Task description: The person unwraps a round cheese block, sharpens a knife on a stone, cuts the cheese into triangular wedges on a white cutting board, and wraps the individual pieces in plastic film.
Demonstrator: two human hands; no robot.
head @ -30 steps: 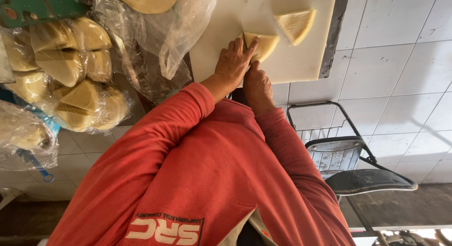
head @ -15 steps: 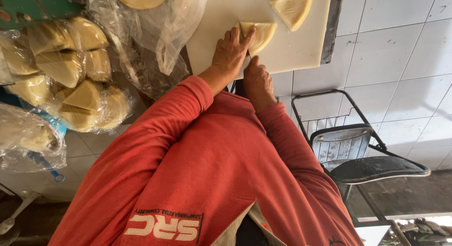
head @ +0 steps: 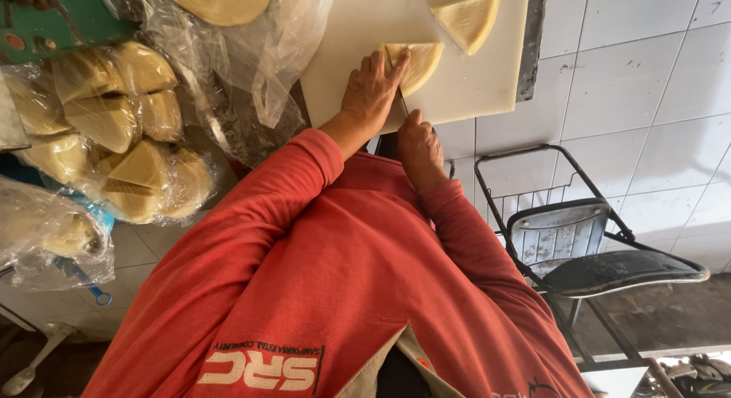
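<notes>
- Pressing flat on a pale yellow wedge of flatbread (head: pixel 411 63), the left hand (head: pixel 371 93) lies near the upper middle of the head view, fingers (head: pixel 396 63) stretched out and spread over the wedge's near edge, gripping nothing.
- That wedge rests on a white rectangular cutting board (head: pixel 472 86) at the top centre of the frame.
- Just below and right of it, the right hand (head: pixel 417 143) is curled into a fist at the board's near edge; what it grips I cannot tell.
- A second pale wedge (head: pixel 468 19) lies further up the board, apart from the first.
- Clear plastic bags of folded yellow flatbread (head: pixel 114 132) fill the left side.
- A black metal chair (head: pixel 579 238) stands at the right on white tiles.
</notes>
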